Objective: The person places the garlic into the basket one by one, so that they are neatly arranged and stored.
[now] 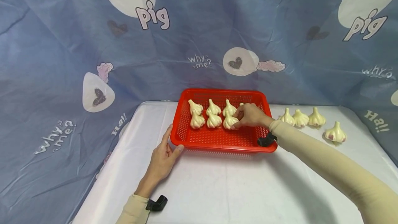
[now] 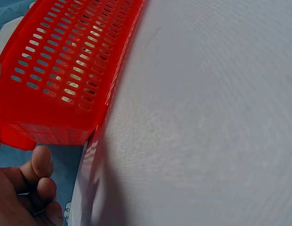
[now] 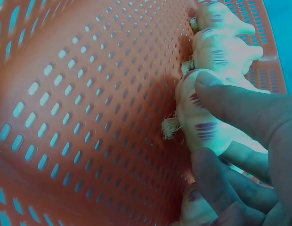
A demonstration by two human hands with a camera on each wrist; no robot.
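Note:
A red plastic basket stands on the table with garlic bulbs in it, set in pairs front to back. My right hand is inside the basket, pinching the front garlic bulb of the third pair between thumb and fingers. Part of another bulb shows below those fingers in the right wrist view. At the basket's front left corner, my left hand holds the rim, thumb at the front and index finger along the side. Its other fingers curl below the rim in the left wrist view.
Several more garlic bulbs stand on the table right of the basket, one nearer the front. The table has a white cloth. A blue printed curtain rises directly behind the basket and along both sides.

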